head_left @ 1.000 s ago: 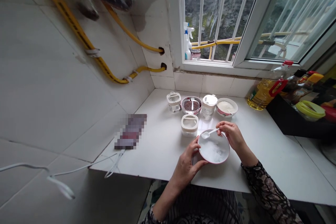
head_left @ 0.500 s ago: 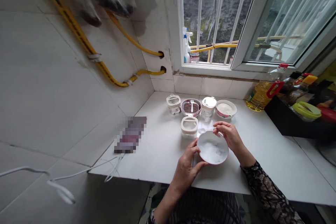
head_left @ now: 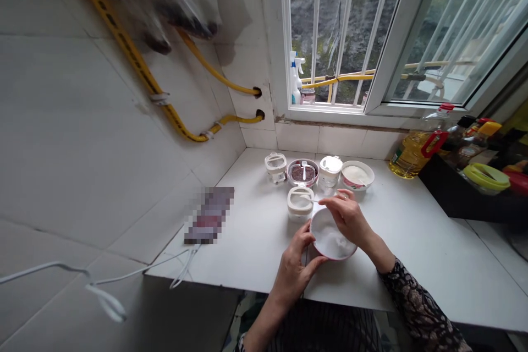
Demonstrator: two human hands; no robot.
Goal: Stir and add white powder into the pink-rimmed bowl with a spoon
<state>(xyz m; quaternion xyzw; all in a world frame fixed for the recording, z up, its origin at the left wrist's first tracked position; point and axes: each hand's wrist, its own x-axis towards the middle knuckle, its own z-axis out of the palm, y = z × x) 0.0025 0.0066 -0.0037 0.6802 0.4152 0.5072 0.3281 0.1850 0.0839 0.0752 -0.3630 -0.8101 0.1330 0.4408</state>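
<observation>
My left hand (head_left: 297, 256) grips the left side of a bowl (head_left: 332, 239) that holds a white, grainy substance. Above the bowl's far rim, my right hand (head_left: 347, 214) pinches the handle of a small white spoon (head_left: 312, 201). The spoon's head reaches over the open-topped front jar (head_left: 300, 202), a clear jar with a cream rim; whether it touches the jar I cannot tell. Behind stand a left jar (head_left: 275, 166), a container of dark red grains (head_left: 297, 175) with a white spoon on it, another lidded jar (head_left: 330, 169), and a bowl of white grains (head_left: 357, 175).
An oil bottle (head_left: 406, 155) and a black box (head_left: 443, 190) of condiments stand at the right. On the left of the white counter (head_left: 256, 242) lies a pixelated flat object (head_left: 209, 215) with a white cable (head_left: 136, 272). Yellow pipes (head_left: 181, 129) run along the wall.
My right hand has moved left and across the bowl, carrying the spoon from beside the front jar to over its top. My left hand still grips the bowl. The view has shifted slightly.
</observation>
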